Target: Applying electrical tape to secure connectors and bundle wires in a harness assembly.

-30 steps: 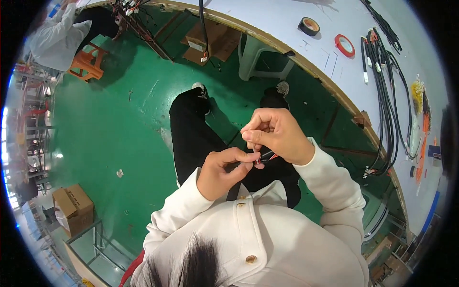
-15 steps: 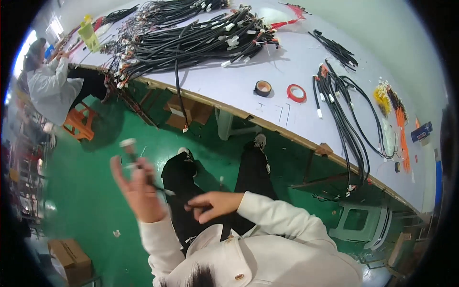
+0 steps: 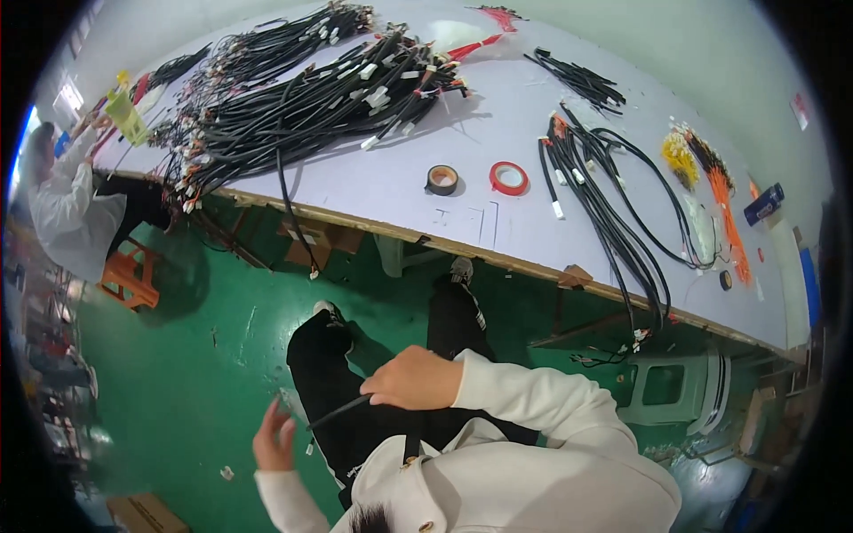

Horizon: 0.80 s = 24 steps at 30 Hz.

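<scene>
My right hand [image 3: 413, 380] is closed in front of my lap, pinching a thin black cable [image 3: 339, 411]. From its fingertips the cable slants down to the left across my dark trousers. My left hand [image 3: 274, 437] is beside the cable's lower end, with thumb and fingers apart. A pale blurred shape lies just by its fingertips; whether it belongs to the cable cannot be made out. On the table [image 3: 391, 209] beyond lies a large heap of black cables [image 3: 293, 115] with white connectors, one cable hanging over the front edge.
Black tape [image 3: 442, 179] and red tape [image 3: 509, 178] lie near the table edge. To their right is a smaller cable bundle [image 3: 604, 213], partly overhanging. A green stool [image 3: 662, 391] stands lower right. At far left, a person [image 3: 71, 204] sits on an orange stool [image 3: 131, 277].
My left hand, raised with a white-ended cable, has come down and lower. My right hand has moved slightly right and now pinches the black cable. The whole view has shifted.
</scene>
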{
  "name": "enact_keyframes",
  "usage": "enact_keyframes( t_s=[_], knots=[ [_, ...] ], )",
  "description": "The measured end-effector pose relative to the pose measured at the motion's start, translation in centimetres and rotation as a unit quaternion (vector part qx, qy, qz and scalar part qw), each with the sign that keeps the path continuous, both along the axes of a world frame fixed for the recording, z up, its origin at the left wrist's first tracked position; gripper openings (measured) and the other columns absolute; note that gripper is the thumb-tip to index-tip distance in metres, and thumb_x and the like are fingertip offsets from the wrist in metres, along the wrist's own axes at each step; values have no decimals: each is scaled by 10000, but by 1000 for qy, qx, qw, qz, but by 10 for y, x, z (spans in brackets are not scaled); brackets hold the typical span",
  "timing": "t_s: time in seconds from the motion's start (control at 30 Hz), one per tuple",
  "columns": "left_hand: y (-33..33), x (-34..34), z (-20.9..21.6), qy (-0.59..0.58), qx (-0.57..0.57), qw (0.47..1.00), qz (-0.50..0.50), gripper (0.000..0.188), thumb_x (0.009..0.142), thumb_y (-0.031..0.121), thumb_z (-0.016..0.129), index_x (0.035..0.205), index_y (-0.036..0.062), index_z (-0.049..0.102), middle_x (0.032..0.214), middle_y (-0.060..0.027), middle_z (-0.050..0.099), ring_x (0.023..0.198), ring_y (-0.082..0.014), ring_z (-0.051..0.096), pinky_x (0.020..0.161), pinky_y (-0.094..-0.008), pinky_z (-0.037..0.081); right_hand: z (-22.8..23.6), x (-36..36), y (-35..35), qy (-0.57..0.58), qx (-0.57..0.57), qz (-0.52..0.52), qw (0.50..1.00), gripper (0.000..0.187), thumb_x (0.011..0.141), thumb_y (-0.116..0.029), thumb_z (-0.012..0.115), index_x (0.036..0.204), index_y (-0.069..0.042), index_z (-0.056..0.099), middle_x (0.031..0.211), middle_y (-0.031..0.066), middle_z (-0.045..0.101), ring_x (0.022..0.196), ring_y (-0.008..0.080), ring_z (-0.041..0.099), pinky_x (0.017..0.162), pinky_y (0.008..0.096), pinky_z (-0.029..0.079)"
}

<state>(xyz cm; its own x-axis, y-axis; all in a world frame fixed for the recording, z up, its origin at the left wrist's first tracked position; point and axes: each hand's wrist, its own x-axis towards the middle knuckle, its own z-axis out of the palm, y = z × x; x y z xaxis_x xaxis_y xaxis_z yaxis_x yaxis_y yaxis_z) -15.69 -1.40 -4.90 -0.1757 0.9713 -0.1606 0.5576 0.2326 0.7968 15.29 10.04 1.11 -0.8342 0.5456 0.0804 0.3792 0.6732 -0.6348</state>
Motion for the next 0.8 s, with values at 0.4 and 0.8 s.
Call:
enact_keyframes(
  t_s=[0.4,0.8],
  knots=[
    [70,136,52,-447,-47,887,-103,331,933,147,448,1245,41,476,665,38,388,566,-43,310,491,-185,213,72,96,145,80,294,-318,898,418,719,-88,620,1135,-76,591,1115,155,577,1091,324,517,959,387,389],
    [63,135,54,-467,-41,882,-31,393,948,227,457,1303,64,413,678,40,395,593,-36,315,503,-178,220,26,35,12,301,-243,-230,893,120,681,-102,502,760,-22,541,775,34,504,544,51,435,477,189,340]
  ],
)
